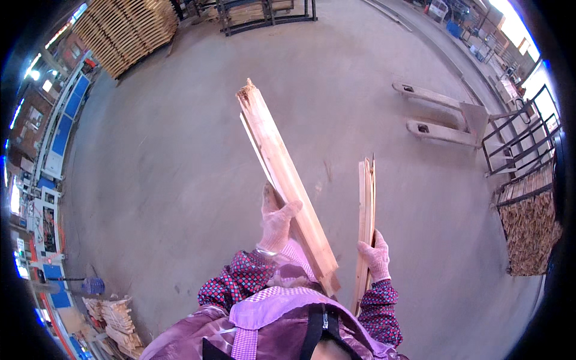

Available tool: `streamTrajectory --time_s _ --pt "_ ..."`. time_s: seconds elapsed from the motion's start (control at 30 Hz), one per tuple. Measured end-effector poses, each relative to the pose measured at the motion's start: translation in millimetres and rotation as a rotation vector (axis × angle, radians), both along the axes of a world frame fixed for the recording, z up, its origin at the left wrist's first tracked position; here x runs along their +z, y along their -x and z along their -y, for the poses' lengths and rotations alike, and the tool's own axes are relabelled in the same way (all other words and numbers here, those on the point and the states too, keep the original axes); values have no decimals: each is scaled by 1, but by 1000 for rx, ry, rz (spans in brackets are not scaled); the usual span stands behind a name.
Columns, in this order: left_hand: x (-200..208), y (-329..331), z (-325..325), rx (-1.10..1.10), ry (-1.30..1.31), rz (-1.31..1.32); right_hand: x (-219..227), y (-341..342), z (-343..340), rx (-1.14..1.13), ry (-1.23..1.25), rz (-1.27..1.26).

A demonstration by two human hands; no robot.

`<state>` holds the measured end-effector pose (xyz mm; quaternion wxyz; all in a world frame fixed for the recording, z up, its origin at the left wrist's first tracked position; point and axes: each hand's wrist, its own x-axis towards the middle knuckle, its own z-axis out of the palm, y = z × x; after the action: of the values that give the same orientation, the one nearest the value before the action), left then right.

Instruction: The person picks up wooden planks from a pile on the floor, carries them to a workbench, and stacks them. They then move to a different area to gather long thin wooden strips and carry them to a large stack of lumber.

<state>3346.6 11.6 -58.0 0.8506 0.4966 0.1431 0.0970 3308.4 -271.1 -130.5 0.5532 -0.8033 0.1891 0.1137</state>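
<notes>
My left hand (277, 221), in a pale knitted glove, is closed round a bundle of long wooden boards (282, 165). The bundle slants up and to the left, its far end rough and splintered, and a thinner strip lies along its left side. In my right hand (377, 255), gloved alike, I grip a narrower bundle of thin wooden strips (366, 204), held nearly upright in the picture. The two bundles are apart, both above the concrete floor. Parts of the fingers are hidden behind the wood.
A pallet truck (447, 117) stands on the floor at the right, beside a black metal rack (519, 141) and stacked wood (528, 231). Piled slats (129, 30) rise at the far left. Blue-and-white machinery (60, 135) lines the left side, with loose wood (117, 321) near me.
</notes>
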Motion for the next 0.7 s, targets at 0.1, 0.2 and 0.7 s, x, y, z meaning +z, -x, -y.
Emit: streamTrajectory --time_s 0.1,0.2,0.7 --pt "-3 -67 10 22 -79 -66 4 -66 -5 11 -19 64" --pt "-5 -146 22 22 -127 33 12 -139 -7 -15 94 57" --pt "-52 -368 60 -31 -108 -8 4 -343 58 -36 217 101"
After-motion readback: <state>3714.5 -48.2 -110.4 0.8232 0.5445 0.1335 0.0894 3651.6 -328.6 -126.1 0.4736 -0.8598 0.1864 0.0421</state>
